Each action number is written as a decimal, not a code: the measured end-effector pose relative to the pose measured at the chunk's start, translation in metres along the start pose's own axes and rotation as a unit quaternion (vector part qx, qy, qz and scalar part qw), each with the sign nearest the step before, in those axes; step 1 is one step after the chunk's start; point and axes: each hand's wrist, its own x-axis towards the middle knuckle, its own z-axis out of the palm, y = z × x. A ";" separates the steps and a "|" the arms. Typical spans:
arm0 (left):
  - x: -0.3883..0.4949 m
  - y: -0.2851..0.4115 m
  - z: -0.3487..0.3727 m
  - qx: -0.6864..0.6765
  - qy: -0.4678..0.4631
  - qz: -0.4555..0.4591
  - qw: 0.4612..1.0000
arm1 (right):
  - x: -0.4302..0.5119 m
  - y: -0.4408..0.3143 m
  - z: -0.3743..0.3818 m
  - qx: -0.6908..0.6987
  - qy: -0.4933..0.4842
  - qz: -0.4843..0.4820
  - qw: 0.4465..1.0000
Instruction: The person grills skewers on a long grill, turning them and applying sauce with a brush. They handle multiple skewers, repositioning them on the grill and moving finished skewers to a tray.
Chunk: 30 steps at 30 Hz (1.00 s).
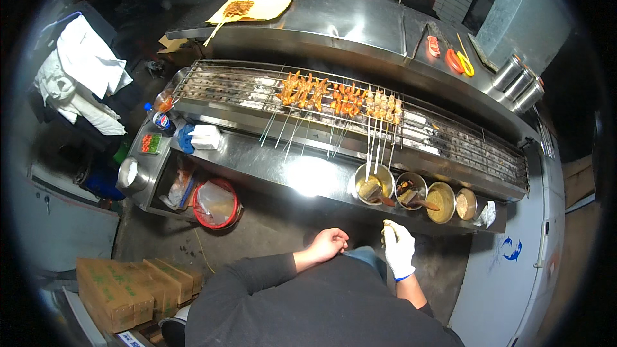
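My bare left hand (329,246) is in front of my body, its fingers half-curled and slightly apart, with nothing visible in it. To its right, my right hand (398,249) wears a white glove with stained fingertips; its fingers bend loosely and no held thing shows. Nearest to that hand are a metal pot of sauce (384,177) with a basting brush (378,196) and a second pot of dark sauce (409,184) with another brush. Beyond them, several meat skewers (302,90), red-coated skewers (347,99) and pale skewers (384,106) lie across the charcoal grill (458,147).
Right of the brush pots stand a yellowish sauce pot (441,201) and a smaller bowl (465,204). A Pepsi bottle (163,121), tissue box (206,137) and red-rimmed bin (217,224) are left. Finished skewers on yellow paper (270,5) lie on the rear shelf. Cartons (115,294) stand lower left.
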 end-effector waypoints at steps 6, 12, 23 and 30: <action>-0.011 -0.003 -0.021 0.019 0.022 0.032 0.999 | 0.000 -0.022 0.012 -0.077 -0.012 -0.045 0.996; -0.034 -0.001 -0.039 -0.046 0.129 0.063 0.989 | 0.027 -0.054 0.039 -0.074 -0.105 -0.099 0.987; -0.034 -0.005 -0.035 -0.037 0.106 0.011 0.994 | 0.028 -0.045 0.039 -0.055 -0.098 -0.097 0.989; -0.011 0.009 -0.006 0.024 0.094 0.053 0.994 | 0.032 -0.011 -0.001 -0.075 -0.072 -0.072 0.992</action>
